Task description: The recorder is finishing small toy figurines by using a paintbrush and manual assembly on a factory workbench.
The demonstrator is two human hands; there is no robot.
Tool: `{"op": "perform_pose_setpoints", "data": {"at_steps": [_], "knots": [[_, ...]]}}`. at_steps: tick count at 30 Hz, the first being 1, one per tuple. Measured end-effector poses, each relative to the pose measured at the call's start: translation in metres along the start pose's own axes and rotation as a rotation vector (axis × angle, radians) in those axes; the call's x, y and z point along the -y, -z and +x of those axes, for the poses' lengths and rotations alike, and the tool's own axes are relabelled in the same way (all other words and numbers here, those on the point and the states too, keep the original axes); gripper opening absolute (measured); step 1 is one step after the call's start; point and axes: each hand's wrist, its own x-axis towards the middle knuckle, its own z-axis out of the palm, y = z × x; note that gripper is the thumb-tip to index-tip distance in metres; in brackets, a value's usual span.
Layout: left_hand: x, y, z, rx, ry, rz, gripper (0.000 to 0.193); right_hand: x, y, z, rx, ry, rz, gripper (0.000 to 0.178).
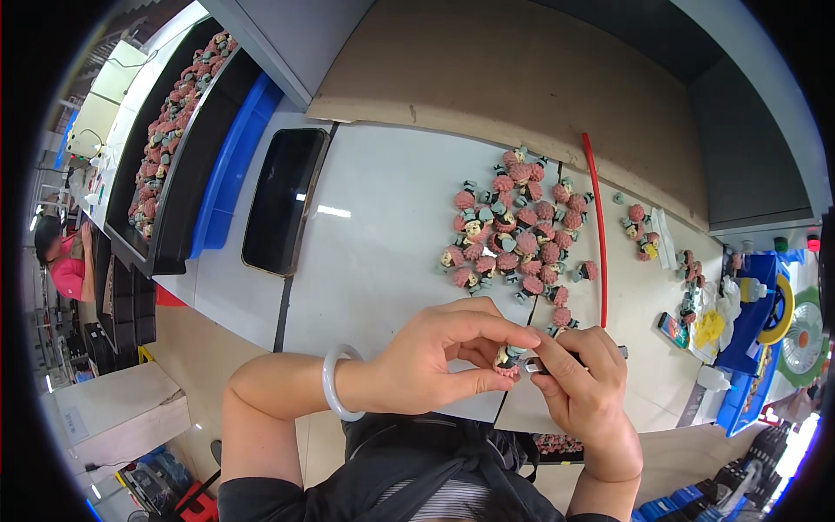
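Currently, a small pink-haired figurine [507, 360] is held over the near edge of the desk [374, 217], pinched between the thumb and forefinger of the left hand [435, 355]. By the curled fingers of the right hand [584, 378], a small tool [534, 366] is gripped, its metal end turned toward the figurine; whether the two are touching cannot be told. A loose pile of similar figurines [526, 244] is spread between the hands and the far edge, bounded on the right by a red stick [597, 226]. Toward the left edge, a black phone [285, 202] is laid flat, and beyond it a blue bin [233, 161] and a figurine-filled black tray [193, 165] are placed.
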Motion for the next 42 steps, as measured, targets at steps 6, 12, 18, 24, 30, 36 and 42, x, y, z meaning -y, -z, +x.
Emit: {"op": "perform_pose_setpoints", "data": {"at_steps": [6, 12, 18, 24, 30, 36, 42], "knots": [[0.000, 0.000, -0.001, -0.021, -0.024, 0.086, 0.038, -0.002, -0.002, 0.000, -0.036, 0.036, -0.044, 0.040], [-0.002, 0.000, 0.000, -0.039, -0.012, 0.106, 0.038, -0.003, -0.005, 0.002, -0.039, 0.013, 0.010, 0.037], [-0.001, 0.000, 0.000, -0.066, -0.045, 0.173, 0.037, -0.002, -0.009, 0.001, -0.041, 0.001, 0.025, 0.036], [-0.005, -0.001, 0.001, -0.068, 0.024, 0.111, 0.037, -0.004, -0.009, 0.001, -0.062, 0.009, 0.025, 0.036], [-0.003, -0.001, 0.000, -0.038, 0.073, -0.050, 0.040, -0.008, -0.007, 0.004, -0.140, 0.141, -0.088, 0.032], [0.000, -0.001, 0.000, -0.010, 0.133, -0.071, 0.039, -0.006, -0.008, -0.004, -0.039, -0.078, 0.173, 0.022], [0.001, 0.000, -0.001, 0.018, 0.130, -0.024, 0.039, -0.002, -0.008, -0.002, 0.069, -0.192, 0.151, 0.032]]}}
